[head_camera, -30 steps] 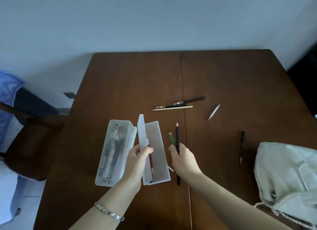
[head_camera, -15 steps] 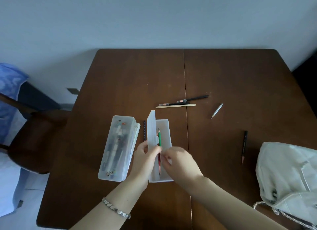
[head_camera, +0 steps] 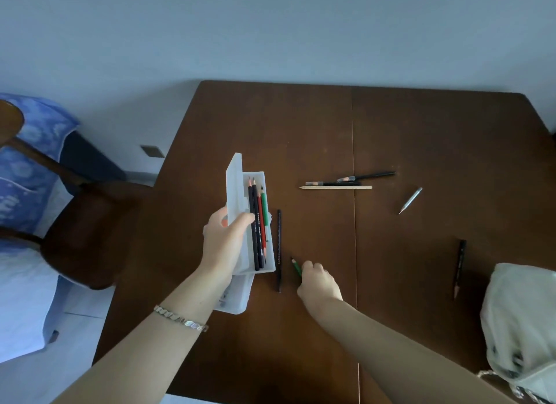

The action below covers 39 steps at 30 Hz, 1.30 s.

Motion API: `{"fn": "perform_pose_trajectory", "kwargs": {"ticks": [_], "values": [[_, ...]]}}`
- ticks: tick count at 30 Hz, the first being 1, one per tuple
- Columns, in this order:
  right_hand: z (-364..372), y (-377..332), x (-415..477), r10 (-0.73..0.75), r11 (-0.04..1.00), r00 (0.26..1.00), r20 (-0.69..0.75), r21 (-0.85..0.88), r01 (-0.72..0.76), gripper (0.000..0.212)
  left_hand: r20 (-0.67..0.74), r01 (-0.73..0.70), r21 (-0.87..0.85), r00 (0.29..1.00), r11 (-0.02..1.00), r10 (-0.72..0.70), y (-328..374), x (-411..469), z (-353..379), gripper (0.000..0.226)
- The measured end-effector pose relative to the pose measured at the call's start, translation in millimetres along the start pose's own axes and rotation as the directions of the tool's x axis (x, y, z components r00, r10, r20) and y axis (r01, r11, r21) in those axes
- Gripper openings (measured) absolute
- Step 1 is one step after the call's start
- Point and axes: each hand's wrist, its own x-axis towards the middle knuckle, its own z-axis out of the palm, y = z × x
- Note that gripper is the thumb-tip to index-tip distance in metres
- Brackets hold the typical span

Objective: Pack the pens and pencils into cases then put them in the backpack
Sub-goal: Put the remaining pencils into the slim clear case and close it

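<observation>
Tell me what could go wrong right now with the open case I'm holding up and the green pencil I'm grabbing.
1. The left hand holds the open case lifted and tilted, lid up; the four pencils inside could slide out.
2. The right hand is closing on the short green pencil right next to the black pencil; a nudge might roll that one away.
3. The lifted case hangs over the filled second case, so it could knock into it when set down.

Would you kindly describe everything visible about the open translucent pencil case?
The open translucent white plastic pencil case is a long shallow box with its hinged lid raised along the left edge. The left hand holds it above a second case. Inside lie two black pencils, one red and one green, tips pointing away.
</observation>
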Motion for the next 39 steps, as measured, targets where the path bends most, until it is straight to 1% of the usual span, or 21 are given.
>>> {"fn": "perform_pose_trajectory", "kwargs": {"ticks": [3, 6, 7, 9, 11, 14, 16, 17, 18, 19, 21, 23, 24, 25, 28, 29, 31, 33, 36, 37, 39], "values": [[-3, -11, 11, 0.0, 0.998, 1.0, -0.025, 0.061, 0.002, 0.036, 0.007, 0.014, 0.001, 1.0, 1.0, -0.014, -2, 4, -5, 0.03], [-6, -28, 24, -0.052, 0.991, 0.993, -0.103, 0.119, 0.064, 0.028, 0.019, 0.03, 0.022, 0.999, 0.999, -0.031, -4, 8, -9, 0.034], [-7, -35, 27, -0.068, 0.991, 0.991, -0.116, 0.11, 0.081, 0.027, 0.028, 0.036, 0.023, 0.999, 0.999, -0.037, -5, 9, -10, 0.04], [-5, -43, 31, -0.076, 0.995, 0.995, -0.064, 0.065, 0.08, 0.029, 0.05, 0.047, 0.02, 0.998, 0.999, -0.048, -4, 9, -11, 0.057], [-2, -45, 33, -0.054, 0.999, 0.997, -0.058, -0.003, 0.054, 0.035, 0.06, 0.056, 0.018, 0.997, 0.998, -0.057, -3, 9, -13, 0.064], [-2, -38, 33, -0.031, 0.999, 0.997, -0.074, -0.013, 0.03, 0.042, 0.09, 0.049, 0.032, 0.995, 0.998, -0.052, -5, 8, -11, 0.053], [-7, -27, 30, -0.03, 0.998, 0.998, -0.049, 0.054, 0.032, 0.033, 0.106, 0.043, 0.029, 0.993, 0.999, -0.046, -8, 7, -8, 0.041], [-11, -17, 26, -0.028, 0.989, 0.998, -0.049, 0.145, 0.035, 0.025, 0.118, 0.041, 0.028, 0.992, 0.999, -0.044, -10, 6, -5, 0.038], [-16, -5, 22, -0.018, 0.965, 0.998, -0.053, 0.262, 0.031, 0.018, 0.131, 0.033, 0.037, 0.991, 0.999, -0.038, -11, 5, -2, 0.035], [-23, 7, 17, 0.005, 0.923, 0.998, -0.058, 0.385, 0.017, 0.016, 0.141, 0.028, 0.051, 0.989, 0.998, -0.035, -12, 2, 2, 0.035], [-42, 32, 7, 0.102, 0.805, 0.993, -0.065, 0.591, -0.044, 0.019, 0.151, 0.016, 0.076, 0.988, 0.997, -0.027, -12, -3, 11, 0.048], [-64, 53, -3, 0.2, 0.667, 0.979, -0.032, 0.736, -0.112, 0.02, 0.142, 0.007, 0.105, 0.99, 0.994, -0.022, -12, -9, 20, 0.064], [-75, 63, -10, 0.226, 0.601, 0.974, -0.008, 0.789, -0.133, 0.016, 0.144, 0.007, 0.117, 0.989, 0.993, -0.024, -11, -13, 26, 0.068], [-86, 71, -17, 0.233, 0.555, 0.973, 0.011, 0.82, -0.142, 0.014, 0.149, 0.023, 0.122, 0.988, 0.992, -0.041, -11, -17, 32, 0.064], [-110, 86, -43, 0.19, 0.484, 0.982, -0.015, 0.871, -0.081, 0.018, 0.206, 0.046, 0.091, 0.976, 0.995, -0.064, -10, -32, 49, 0.02], [-118, 86, -53, 0.17, 0.461, 0.985, -0.04, 0.886, -0.043, 0.023, 0.235, 0.045, 0.085, 0.97, 0.995, -0.064, -9, -37, 54, 0.018], [-131, 83, -70, 0.136, 0.441, 0.986, -0.094, 0.897, 0.025, 0.033, 0.269, 0.025, 0.075, 0.962, 0.997, -0.044, -12, -43, 64, 0.032], [-136, 75, -81, 0.093, 0.434, 0.987, -0.13, 0.897, 0.077, 0.035, 0.278, 0.012, 0.1, 0.96, 0.995, -0.039, -14, -48, 73, 0.048], [-129, 63, -83, 0.067, 0.395, 0.989, -0.13, 0.914, 0.093, 0.037, 0.308, -0.012, 0.122, 0.951, 0.992, -0.027, -16, -58, 86, 0.053], [-124, 58, -82, 0.067, 0.407, 0.991, -0.12, 0.91, 0.083, 0.036, 0.315, -0.018, 0.111, 0.949, 0.994, -0.018, -15, -62, 89, 0.053], [-112, 51, -77, 0.074, 0.495, 0.992, -0.106, 0.867, 0.056, 0.031, 0.33, -0.012, 0.062, 0.944, 0.998, -0.009, -12, -70, 95, 0.05]]}}
